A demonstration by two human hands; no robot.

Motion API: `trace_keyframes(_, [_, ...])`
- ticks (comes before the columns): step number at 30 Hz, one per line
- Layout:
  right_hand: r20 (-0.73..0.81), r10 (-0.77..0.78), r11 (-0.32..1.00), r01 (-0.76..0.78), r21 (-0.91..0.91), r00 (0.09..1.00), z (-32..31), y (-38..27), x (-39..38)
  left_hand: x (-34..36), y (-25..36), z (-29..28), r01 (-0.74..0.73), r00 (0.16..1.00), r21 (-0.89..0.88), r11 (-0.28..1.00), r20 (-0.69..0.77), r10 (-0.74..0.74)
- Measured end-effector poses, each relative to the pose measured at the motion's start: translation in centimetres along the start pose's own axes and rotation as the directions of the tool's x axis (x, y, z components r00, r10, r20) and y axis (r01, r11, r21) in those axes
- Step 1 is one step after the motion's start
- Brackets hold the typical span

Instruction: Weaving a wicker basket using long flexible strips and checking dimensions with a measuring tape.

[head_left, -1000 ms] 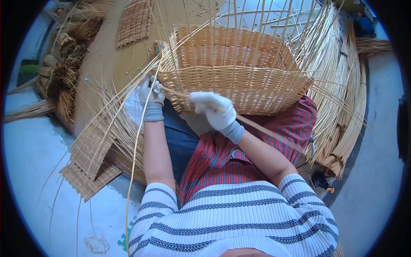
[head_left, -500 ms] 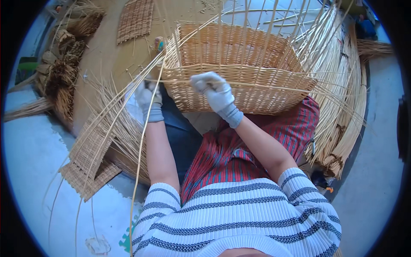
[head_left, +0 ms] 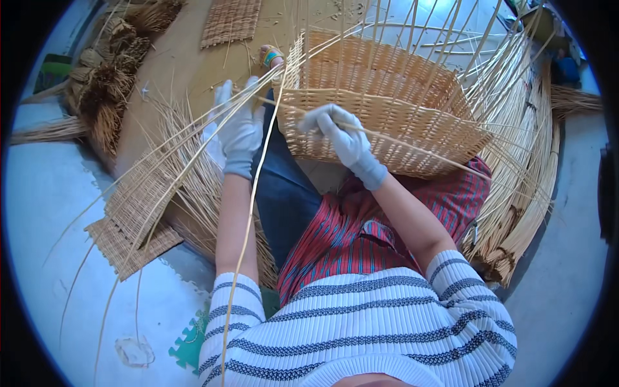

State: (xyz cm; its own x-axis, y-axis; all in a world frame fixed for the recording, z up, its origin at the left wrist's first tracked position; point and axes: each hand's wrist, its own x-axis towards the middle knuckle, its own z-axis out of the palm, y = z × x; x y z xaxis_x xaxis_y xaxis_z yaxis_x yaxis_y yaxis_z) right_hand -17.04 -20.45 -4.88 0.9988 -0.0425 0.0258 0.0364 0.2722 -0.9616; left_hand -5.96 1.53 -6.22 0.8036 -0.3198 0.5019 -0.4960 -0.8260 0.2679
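A woven wicker basket [head_left: 393, 138] with upright stakes rests over my lap, tilted so its inside shows. My right hand [head_left: 340, 134], in a white glove with a grey cuff, is closed around a long wicker strand [head_left: 419, 149] in front of the basket's near wall. The strand runs past the hand on both sides. Left of the basket, my gloved left hand [head_left: 240, 137] is raised with its fingers spread. Several loose strands [head_left: 187, 143] leave the basket's left corner and cross in front of those fingers. One more strand [head_left: 250, 219] hangs down toward me over my left side.
Bundles of pale wicker [head_left: 525, 193] lie on the right, and darker bundles [head_left: 109, 84] at the far left. Flat woven pieces [head_left: 132, 242] lie at the left, another woven panel [head_left: 231, 22] at the back. A sandalled foot [head_left: 272, 55] shows behind the basket's left corner.
My left hand has opened, its fingers now spread upward. My right hand keeps its grip, and the strand in it slants more steeply down to the right. The whole view has shifted slightly.
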Motion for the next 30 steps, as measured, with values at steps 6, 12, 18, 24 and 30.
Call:
trace_keyframes(6, [-0.019, 0.109, 0.991, -0.11, -0.08, 0.994, -1.3, 0.3, -1.5, -0.7, -2.1, -1.7, -0.086, 0.994, 0.071, 0.994, 0.071, 0.081])
trace_keyframes(12, [0.199, -0.1, 0.989, 0.119, -0.09, 0.975, 7.0, 1.1, -2.6, -8.8, -3.8, -7.6, 0.297, 0.952, 0.328, 0.897, -0.027, -0.305])
trace_keyframes(18, [0.131, -0.386, 0.849, 0.407, -0.336, 0.913, 5.4, -3.3, -7.2, -8.1, 3.7, -1.9, 0.429, 0.886, -0.367, 0.825, -0.008, -0.464])
trace_keyframes(24, [0.183, -0.436, 0.757, 0.469, -0.456, 0.881, 4.2, -7.6, -8.1, -3.4, 9.4, 2.2, 0.01, 0.967, -0.743, 0.67, -0.163, -0.195])
trace_keyframes(30, [0.346, -0.434, 0.625, 0.555, -0.549, 0.832, 7.0, -5.5, -4.9, -0.8, 11.1, -1.8, 0.147, 0.981, -0.21, 0.967, -0.091, -0.169])
